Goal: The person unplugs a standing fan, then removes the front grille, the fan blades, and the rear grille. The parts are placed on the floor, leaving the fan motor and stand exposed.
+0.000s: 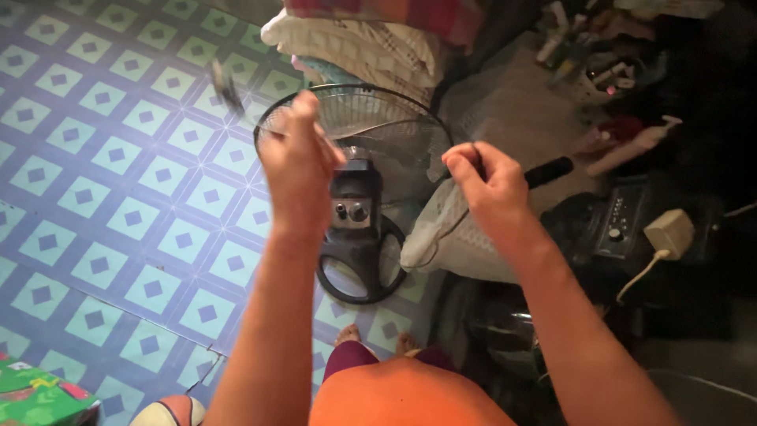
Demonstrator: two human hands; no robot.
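My left hand (298,162) is clenched on a blurred tool (229,91) over the fan (359,181) grille's left rim, my right hand (489,185) grips a black handle (550,171) beside its right rim, open tiled floor (118,197) leftward.

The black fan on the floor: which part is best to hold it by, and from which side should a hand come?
Probably the thick neck just above the control knobs of the fan, taken from the near side. The wire grille looks thin and wide, and the ring base lies flat on the tiled floor. The left hand and right hand are closed on small tools above it.
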